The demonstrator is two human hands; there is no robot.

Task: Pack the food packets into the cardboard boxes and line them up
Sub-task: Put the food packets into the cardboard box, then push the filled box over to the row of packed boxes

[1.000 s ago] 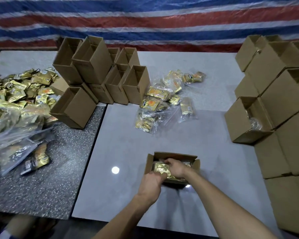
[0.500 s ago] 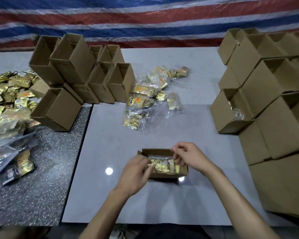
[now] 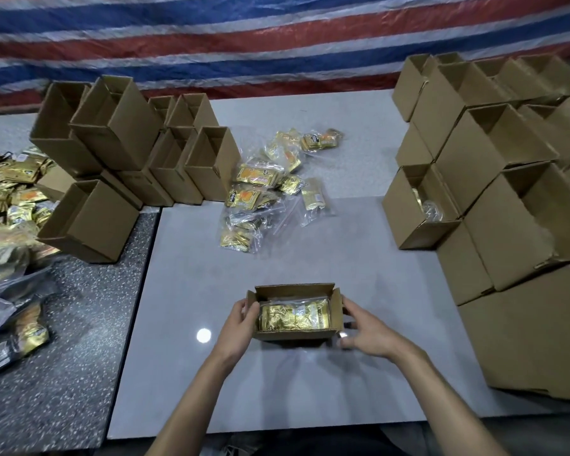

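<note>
A small open cardboard box (image 3: 293, 335) sits on the pale tabletop in front of me, with gold food packets (image 3: 292, 315) in a clear bag lying inside. My left hand (image 3: 237, 327) grips the box's left end, thumb on the flap. My right hand (image 3: 364, 329) holds its right end, fingers curled round the side. Loose bagged gold packets (image 3: 264, 195) lie in a heap on the table beyond the box.
Empty open boxes (image 3: 125, 153) are piled at the back left. A stack of boxes (image 3: 494, 192) fills the right side, one with a packet inside (image 3: 425, 205). More gold packets (image 3: 10, 199) cover the dark speckled table (image 3: 79, 357) at left. A striped tarp hangs behind.
Both hands have come out of the box, where they were pressing the packets down, and now hold its two ends. The packets lie flat inside.
</note>
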